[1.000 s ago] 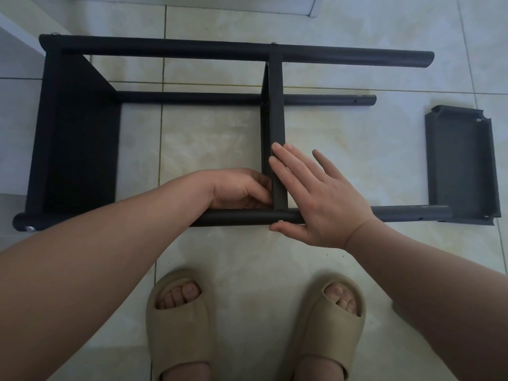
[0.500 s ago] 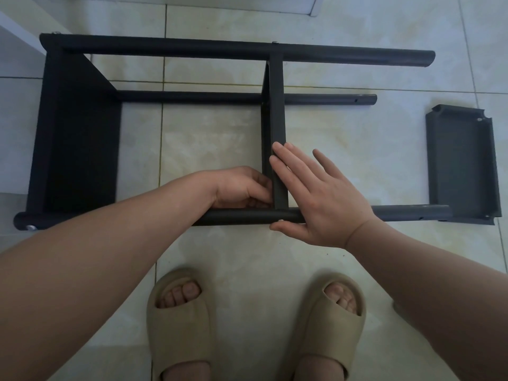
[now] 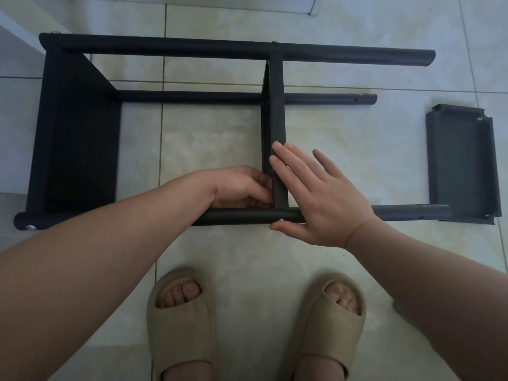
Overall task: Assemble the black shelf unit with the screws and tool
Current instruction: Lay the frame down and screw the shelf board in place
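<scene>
The black shelf unit [image 3: 192, 46] lies on its side on the pale tiled floor [image 3: 214, 149], straight ahead of the person's feet. It is matte black. 3 round poles are visible running left to right, joined at the left end by a flat end panel [image 3: 79, 138] and near the middle by a narrower middle panel [image 3: 276, 111]. A silver screw head [image 3: 31, 228] shows at the left tip of the near pole [image 3: 242, 217], and another sits where that pole meets the middle panel. A loose panel [image 3: 464, 166], dark grey with raised edges, lies flat on the floor at the right, touching the free end of the near pole. The left hand [image 3: 242, 188] sits in the corner between the middle panel and the near pole, its fingers [image 3: 261, 178] curled against the panel's left side; whether they pinch anything there I cannot tell. The right hand [image 3: 327, 204] lies flat with straight fingers [image 3: 287, 163] along the panel's right side, its thumb under the near pole. 2 beige slides [image 3: 178, 325] cover the feet below.
</scene>
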{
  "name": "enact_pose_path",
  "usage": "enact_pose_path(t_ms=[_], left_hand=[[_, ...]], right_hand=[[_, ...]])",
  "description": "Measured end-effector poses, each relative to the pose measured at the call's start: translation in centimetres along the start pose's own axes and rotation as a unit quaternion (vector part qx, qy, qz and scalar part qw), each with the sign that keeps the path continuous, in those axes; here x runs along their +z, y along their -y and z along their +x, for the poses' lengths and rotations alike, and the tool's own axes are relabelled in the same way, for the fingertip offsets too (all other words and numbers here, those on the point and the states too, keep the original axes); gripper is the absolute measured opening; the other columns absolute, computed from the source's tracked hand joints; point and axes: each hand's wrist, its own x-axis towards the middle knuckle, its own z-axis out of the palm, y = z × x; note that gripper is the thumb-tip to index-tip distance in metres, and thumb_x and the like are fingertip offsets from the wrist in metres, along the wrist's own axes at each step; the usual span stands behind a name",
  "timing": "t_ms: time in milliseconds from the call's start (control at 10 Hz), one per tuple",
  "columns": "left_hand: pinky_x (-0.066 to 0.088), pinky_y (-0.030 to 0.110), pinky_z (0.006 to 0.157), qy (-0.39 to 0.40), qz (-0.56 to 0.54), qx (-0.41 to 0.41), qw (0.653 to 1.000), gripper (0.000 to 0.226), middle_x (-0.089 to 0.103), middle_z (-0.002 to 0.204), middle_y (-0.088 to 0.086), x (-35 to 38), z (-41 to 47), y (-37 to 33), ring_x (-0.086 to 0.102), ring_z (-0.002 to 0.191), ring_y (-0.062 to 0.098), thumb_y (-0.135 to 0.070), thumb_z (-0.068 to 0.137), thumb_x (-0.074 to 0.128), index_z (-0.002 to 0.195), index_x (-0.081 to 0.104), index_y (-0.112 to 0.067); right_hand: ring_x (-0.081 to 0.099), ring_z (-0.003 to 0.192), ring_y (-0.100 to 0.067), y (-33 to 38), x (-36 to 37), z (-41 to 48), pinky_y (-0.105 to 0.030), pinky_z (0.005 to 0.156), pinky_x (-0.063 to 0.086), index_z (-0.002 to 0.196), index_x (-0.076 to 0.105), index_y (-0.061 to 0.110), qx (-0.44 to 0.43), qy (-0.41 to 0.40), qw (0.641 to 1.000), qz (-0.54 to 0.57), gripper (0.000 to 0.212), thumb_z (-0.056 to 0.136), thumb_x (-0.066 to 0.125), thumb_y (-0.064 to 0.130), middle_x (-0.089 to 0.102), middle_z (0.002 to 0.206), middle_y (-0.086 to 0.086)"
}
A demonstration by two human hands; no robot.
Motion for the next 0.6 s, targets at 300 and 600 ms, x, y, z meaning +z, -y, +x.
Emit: enact_pose_path(t_ms=[300, 600], left_hand=[[0.054, 0.026, 0.066, 0.013, 0.026, -0.022, 0.999, 0.014, 0.068, 0.074, 0.008, -0.07, 0.37, 0.26, 0.068, 0.069, 0.017, 0.004, 0.087, 0.055, 0.085, 0.067, -0.002], [0.054, 0.02, 0.059, 0.033, 0.006, -0.002, 0.999, 0.048, 0.071, 0.066, 0.003, -0.45, 0.37, 0.56, 0.07, 0.062, 0.013, 0.013, 0.093, 0.047, 0.067, 0.078, -0.014]], right_hand=[[0.016, 0.156, -0.027, -0.03, 0.06, -0.03, -0.056, 0.12, 0.027, 0.158, 0.028, 0.003, 0.0, -0.002, 1.0, 0.001, 0.097, 0.092, 0.039, 0.074, 0.017, 0.168, -0.011], [0.017, 0.155, -0.027, 0.01, 0.04, -0.03, -0.055, 0.12, 0.027, 0.158, 0.028, 0.003, -0.001, -0.003, 1.0, 0.004, 0.097, 0.092, 0.04, 0.074, 0.018, 0.168, -0.011]])
